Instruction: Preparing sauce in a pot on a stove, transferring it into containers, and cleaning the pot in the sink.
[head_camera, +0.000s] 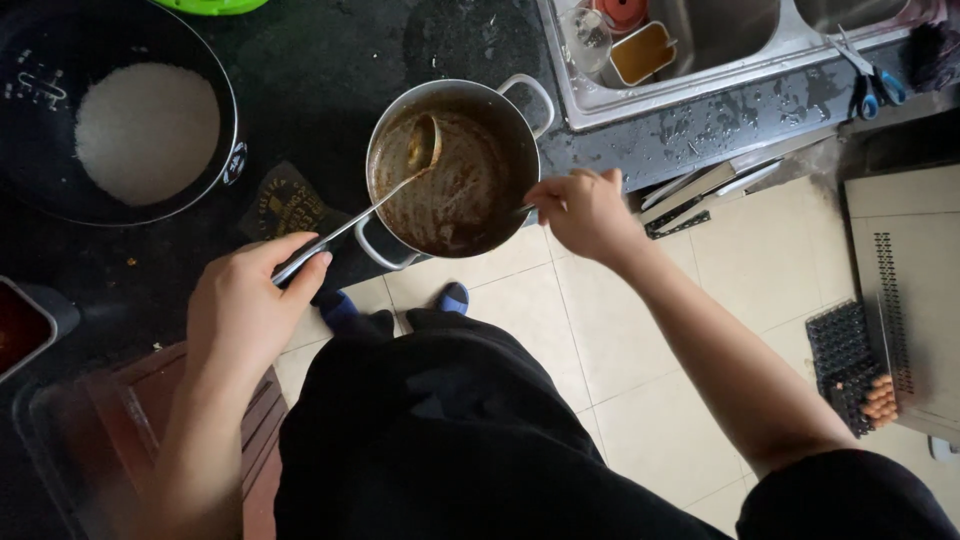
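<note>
Nearest to the camera is my own dark clothing, and just above it my left hand (245, 305), closed around the thin handle of a metal ladle (375, 200). The bowl of the ladle rests against the far inner wall of the steel pot (452, 168). My right hand (583, 210) pinches the near right rim of the pot, fingers curled shut on it. The pot is almost empty: only a brown film and a little sauce low inside, so I judge the scooping is nearly done and only the last scraping is left. The pot stands at the very front edge of the dark counter (320, 70), one handle hanging over the floor tiles, so there is little margin toward me. To the left is open counter before the black bowl of white rice (147, 130); to the right the sink (700, 70) is near.
</note>
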